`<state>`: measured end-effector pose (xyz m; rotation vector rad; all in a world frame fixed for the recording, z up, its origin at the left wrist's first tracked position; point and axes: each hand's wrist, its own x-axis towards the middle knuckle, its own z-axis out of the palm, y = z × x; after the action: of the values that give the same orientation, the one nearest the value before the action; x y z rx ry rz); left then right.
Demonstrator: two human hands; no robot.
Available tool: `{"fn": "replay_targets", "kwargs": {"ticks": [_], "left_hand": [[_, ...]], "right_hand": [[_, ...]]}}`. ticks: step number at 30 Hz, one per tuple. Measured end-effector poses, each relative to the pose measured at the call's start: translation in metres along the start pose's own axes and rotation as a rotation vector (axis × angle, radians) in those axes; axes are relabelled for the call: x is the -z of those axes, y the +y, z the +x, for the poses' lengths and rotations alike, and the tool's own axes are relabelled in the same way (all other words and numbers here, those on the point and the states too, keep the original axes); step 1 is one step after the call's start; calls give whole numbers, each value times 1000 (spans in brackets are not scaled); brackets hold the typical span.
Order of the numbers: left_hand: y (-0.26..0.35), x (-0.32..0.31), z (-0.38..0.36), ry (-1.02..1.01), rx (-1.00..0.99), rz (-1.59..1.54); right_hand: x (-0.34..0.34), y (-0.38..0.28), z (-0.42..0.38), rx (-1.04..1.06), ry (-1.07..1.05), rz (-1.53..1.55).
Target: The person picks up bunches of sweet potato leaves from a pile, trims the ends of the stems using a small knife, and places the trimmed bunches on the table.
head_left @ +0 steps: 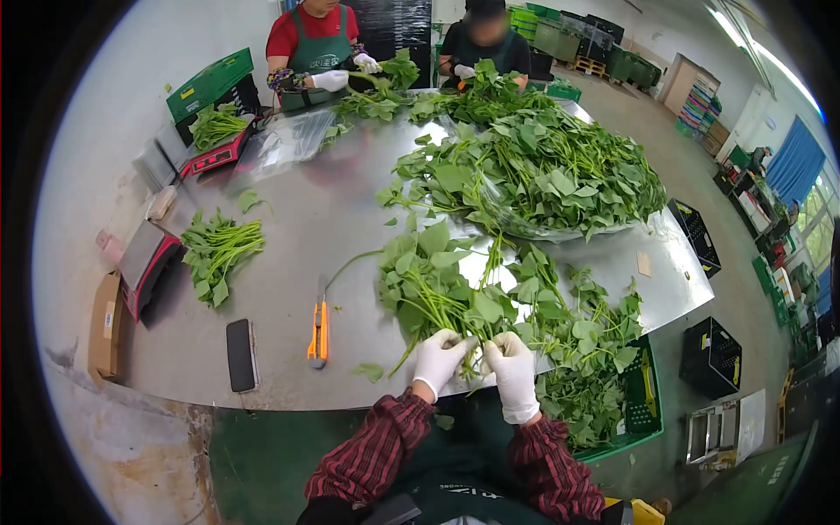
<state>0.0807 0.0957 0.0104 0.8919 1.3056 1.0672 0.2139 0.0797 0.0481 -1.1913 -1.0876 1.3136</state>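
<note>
Both of my hands wear white gloves and meet at the table's front edge. My left hand [442, 359] is closed on the lower stems of a bunch of leafy greens [429, 280], whose leaves spread out beyond it. My right hand [514, 372] pinches at stems just beside it, its fingertips close to the left ones. More loose leafy stems [595, 328] lie to the right and hang over the edge. An orange utility knife [318, 337] lies left of the bunch, and a black phone [241, 354] lies farther left.
A large heap of greens [560, 166] covers the table's far right. A small bunch [219, 254] lies left, near red scales [219, 157]. A green crate [646, 394] with greens stands below the right edge. Two co-workers [319, 52] [484, 48] stand across the table.
</note>
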Motion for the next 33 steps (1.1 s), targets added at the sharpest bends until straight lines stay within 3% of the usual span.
{"fn": "replay_targets", "kwargs": {"ticks": [2,3,5,6,8,11,13,16,18,24,26,29,33], "left_hand": [[-3,2,0,91,-41,391],[-5,4,0,95,-34,393],[2,7,-3,34,125,110],[-1,8,-2,37,127,114],[-8,7,-2,60,-32,-350],[-11,20,2,29,-49,-519],[-14,30,4,18,-41,-607],[-13,34,1,-27,-36,-595],[-13,36,-1,-39,-45,-570],[-21,41,-14,-39,-52,-489],[-22,41,-19,-3,-49,-470],[-33,42,-17,-40,-134,-458],[-36,48,-13,-14,-148,-407]], "right_hand": [[1,1,-4,-1,23,28],[0,0,-9,21,50,61],[-1,2,-11,49,91,62],[-1,2,-13,47,90,66],[-3,-8,-21,147,180,78],[22,-31,-20,288,461,298],[61,-46,-9,283,764,80],[135,-39,-2,90,661,-414],[140,-29,-7,105,618,-510],[7,-16,-18,106,-3,-448],[-17,13,-6,289,-40,-753],[-34,30,10,401,-189,-922],[-39,26,10,457,-263,-912]]}}
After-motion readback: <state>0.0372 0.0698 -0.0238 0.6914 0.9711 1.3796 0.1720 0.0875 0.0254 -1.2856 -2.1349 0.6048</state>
